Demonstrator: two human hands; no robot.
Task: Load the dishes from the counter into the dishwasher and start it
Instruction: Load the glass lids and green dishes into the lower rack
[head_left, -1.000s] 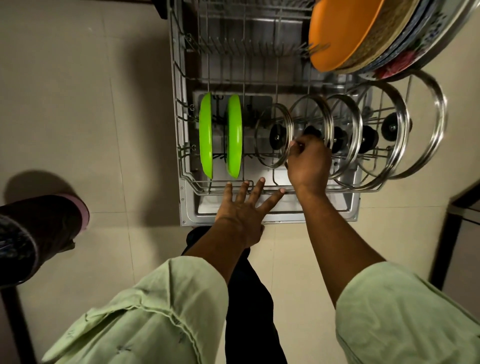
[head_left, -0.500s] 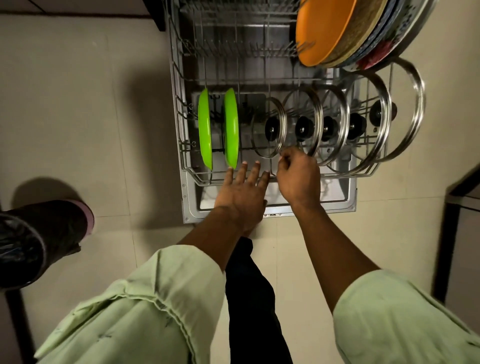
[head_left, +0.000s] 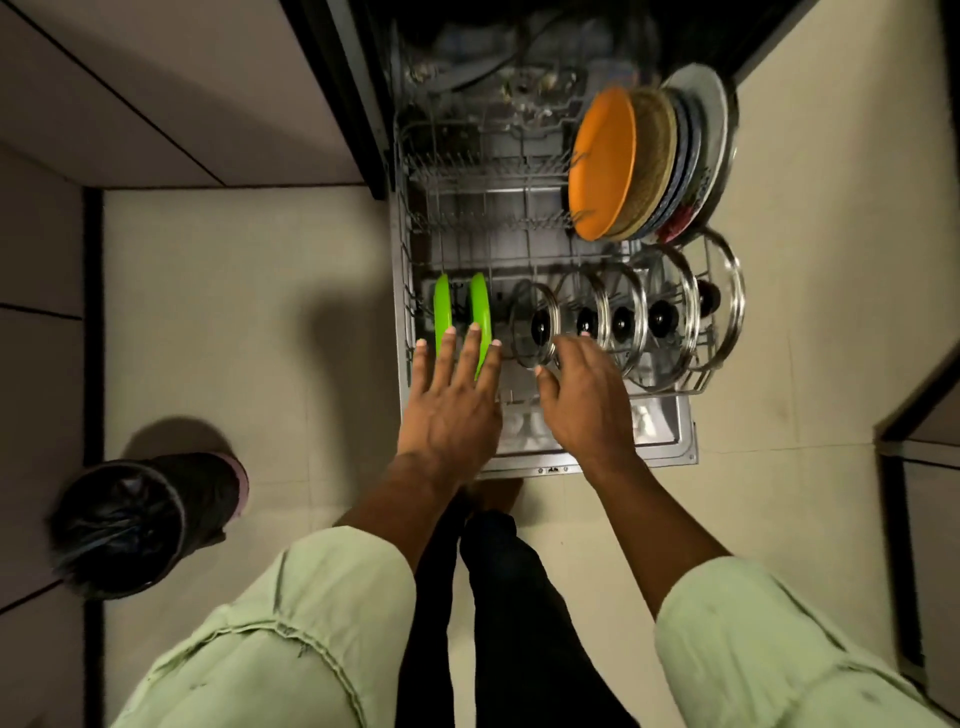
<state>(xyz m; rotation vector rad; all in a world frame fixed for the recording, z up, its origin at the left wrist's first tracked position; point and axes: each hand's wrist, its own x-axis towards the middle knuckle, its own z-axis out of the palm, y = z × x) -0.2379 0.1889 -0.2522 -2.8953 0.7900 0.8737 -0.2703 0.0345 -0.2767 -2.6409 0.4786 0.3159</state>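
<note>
My right hand (head_left: 582, 395) has let go of the small black-knobbed glass lid (head_left: 535, 325), its grip loose and empty. The lid stands racked in the grey wire dishwasher rack (head_left: 410, 249). My left hand (head_left: 452, 400) lies flat, fingers spread, at the rack's front. Pushing it in looks next.

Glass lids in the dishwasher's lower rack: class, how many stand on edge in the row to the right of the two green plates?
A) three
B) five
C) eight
B: five glass lids stand on edge in the lower rack, each showing its own dark knob, in a row that runs from the green plates to the rack's right side.
</note>
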